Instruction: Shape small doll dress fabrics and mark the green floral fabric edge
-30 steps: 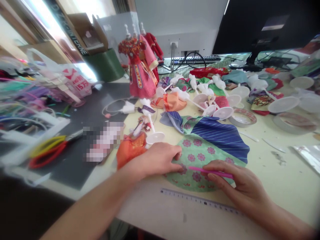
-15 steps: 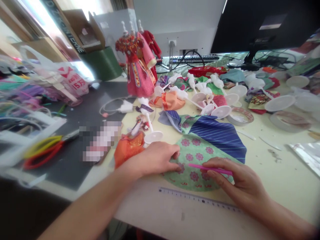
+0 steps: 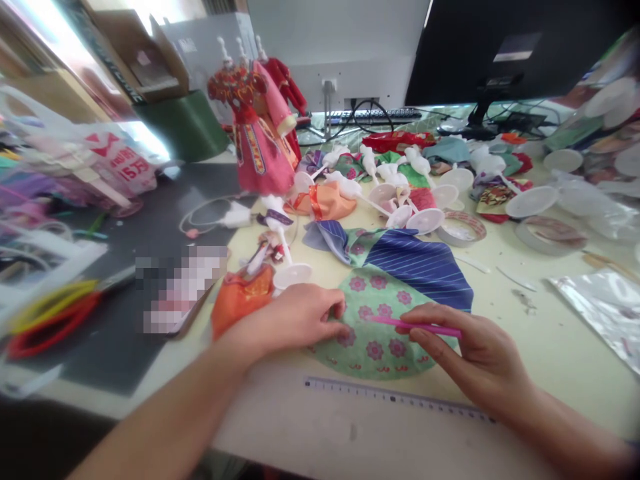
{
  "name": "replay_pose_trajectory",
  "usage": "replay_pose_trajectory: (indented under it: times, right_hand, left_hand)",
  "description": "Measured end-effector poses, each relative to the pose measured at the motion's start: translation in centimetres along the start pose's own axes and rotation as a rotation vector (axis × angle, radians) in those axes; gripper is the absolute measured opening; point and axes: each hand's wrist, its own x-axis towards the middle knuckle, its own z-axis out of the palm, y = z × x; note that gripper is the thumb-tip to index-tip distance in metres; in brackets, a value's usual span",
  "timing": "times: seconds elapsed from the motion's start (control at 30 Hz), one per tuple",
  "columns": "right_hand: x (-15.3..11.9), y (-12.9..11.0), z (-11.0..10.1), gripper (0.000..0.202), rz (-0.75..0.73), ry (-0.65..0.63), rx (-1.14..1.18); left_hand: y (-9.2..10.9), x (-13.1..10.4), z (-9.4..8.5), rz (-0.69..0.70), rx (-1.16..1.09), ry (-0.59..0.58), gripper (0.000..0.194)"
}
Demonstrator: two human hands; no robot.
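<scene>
A pink pen point(image 3: 425, 326) is pinched between the thumb and fingers of my right hand point(image 3: 480, 353), its tip pointing left over green flowered fabric point(image 3: 385, 333). On the left part of that fabric rests my left hand point(image 3: 303, 313), fingers curled and thumb bent, holding the cloth against the table. Blue striped fabric point(image 3: 425, 263) adjoins the green piece at its upper right. Below the cloth lies a clear ruler point(image 3: 400, 399), its right end close to my right wrist. An orange doll garment point(image 3: 240, 297) lies just beyond my left wrist.
Dressed doll stands point(image 3: 263, 133) rise at the back left. White doll forms with round bases point(image 3: 427, 221) and tape rolls point(image 3: 463, 228) spread behind the fabric. Scissors point(image 3: 55, 313) and a pixelated phone-like object point(image 3: 183, 290) lie left; a silvery packet point(image 3: 600, 313) lies right.
The view has shifted so that most things sit further left in it. My right hand and the pink pen have moved slightly up and right relative to the fabric; my left hand stays put.
</scene>
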Motion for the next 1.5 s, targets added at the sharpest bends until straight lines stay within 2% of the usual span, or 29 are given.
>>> replay_pose_trajectory:
  times: [0.17, 0.27, 0.33, 0.4, 0.47, 0.6, 0.7, 0.93, 1.5]
  right_hand:
    - [0.6, 0.0, -2.3, 0.006, 0.107, 0.146, 0.062]
    - [1.0, 0.3, -4.6, 0.007, 0.172, 0.332, 0.1]
    - [1.3, 0.5, -6.3, 0.01, 0.16, 0.47, 0.105]
    - [1.5, 0.9, -8.0, 0.013, 0.156, 0.503, 0.074]
    - [1.5, 1.3, -9.4, 0.017, 0.187, 0.383, -0.008]
    - [1.3, 1.8, -11.0, 0.029, 0.319, -0.041, -0.225]
    - [1.1, 1.9, -11.1, 0.031, 0.38, -0.205, -0.303]
    - [1.1, 2.1, -10.8, 0.033, 0.346, -0.307, -0.435]
    - [1.3, 1.6, -10.1, 0.029, 0.405, -0.333, -0.523]
  left_hand:
    - [0.1, 0.3, 0.5, -0.046, 0.065, 0.023, 0.031]
    - [-0.1, 0.6, 0.8, -0.055, 0.089, 0.015, 0.03]
    - [0.0, 0.8, 0.8, -0.068, 0.093, 0.0, 0.03]
    - [0.3, 0.9, 0.6, -0.087, 0.09, -0.019, 0.03]
    - [0.6, 0.9, 0.5, -0.11, 0.091, -0.034, 0.03]
    - [0.8, 0.8, 0.4, -0.124, 0.087, -0.032, 0.029]
    - [0.6, 0.9, 0.5, -0.115, 0.072, -0.023, 0.028]
    - [0.3, 1.0, 0.6, -0.109, 0.055, -0.029, 0.029]
    - [0.6, 1.1, 0.5, -0.138, 0.093, -0.075, 0.031]
